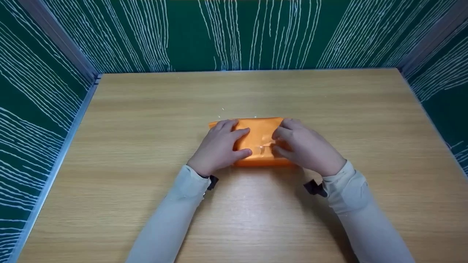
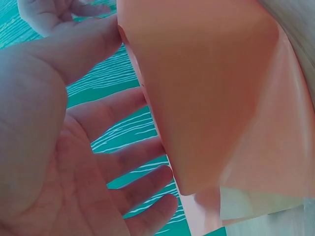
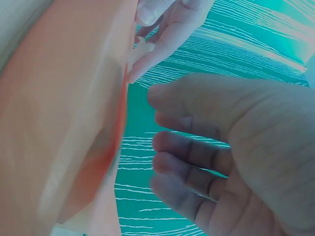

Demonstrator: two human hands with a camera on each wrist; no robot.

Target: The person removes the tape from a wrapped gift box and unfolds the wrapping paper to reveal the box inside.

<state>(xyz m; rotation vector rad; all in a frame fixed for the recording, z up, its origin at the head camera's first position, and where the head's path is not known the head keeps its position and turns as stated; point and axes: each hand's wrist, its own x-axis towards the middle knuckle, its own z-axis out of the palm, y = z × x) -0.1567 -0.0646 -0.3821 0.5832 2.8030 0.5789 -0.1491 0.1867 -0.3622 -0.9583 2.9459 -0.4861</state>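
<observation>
An orange paper-wrapped package [image 1: 261, 128] lies on the table with folded paper flaps at its ends. On its top, between the hands, is a small piece of clear tape [image 1: 262, 149], which stands up from the paper in the right wrist view. My left hand [image 1: 219, 144] rests on the package's left part, fingers spread and mostly straight, with fingertips on the orange paper [image 2: 206, 88]. Over the right part is my right hand [image 1: 305, 146]; its fingers [image 3: 182, 169] are loosely bent, hold nothing and stand a little off the paper in the right wrist view.
A wood-grain table [image 1: 146, 109] carries the package. Tiny white scraps [image 1: 223, 109] lie just behind it. Green panels [image 1: 186, 36] with white streaks rise at the back and both sides.
</observation>
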